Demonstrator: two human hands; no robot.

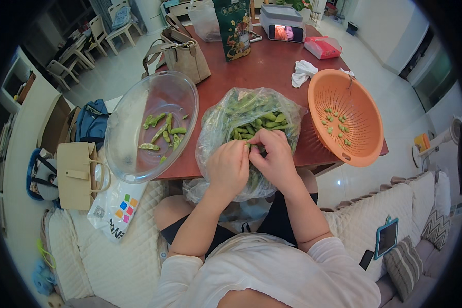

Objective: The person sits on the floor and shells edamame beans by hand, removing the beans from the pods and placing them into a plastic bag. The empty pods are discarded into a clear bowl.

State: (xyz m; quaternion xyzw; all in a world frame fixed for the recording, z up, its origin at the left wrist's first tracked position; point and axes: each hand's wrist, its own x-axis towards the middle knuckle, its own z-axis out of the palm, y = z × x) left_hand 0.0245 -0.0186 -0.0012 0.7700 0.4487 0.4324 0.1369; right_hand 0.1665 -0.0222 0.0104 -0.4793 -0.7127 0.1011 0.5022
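Observation:
A clear plastic bag (215, 115) full of green soybean pods (269, 122) lies before me at the table's near edge. Over its opening, my left hand (229, 163) and my right hand (272, 156) meet at the fingertips, pinching a green pod (248, 145) that is mostly hidden by the fingers. To the left, a clear plastic basin (117, 150) contains several split pods (165, 133). An orange colander (364, 115) on the right holds shelled green beans (342, 127) scattered on its bottom.
Behind the basin stands a beige handbag (186, 57). A dark green packet (233, 30) rises at the table's back, near a propped phone (285, 33) and a pink tissue pack (322, 47). Crumpled white tissue (303, 73) lies beside the colander on the red table (250, 75).

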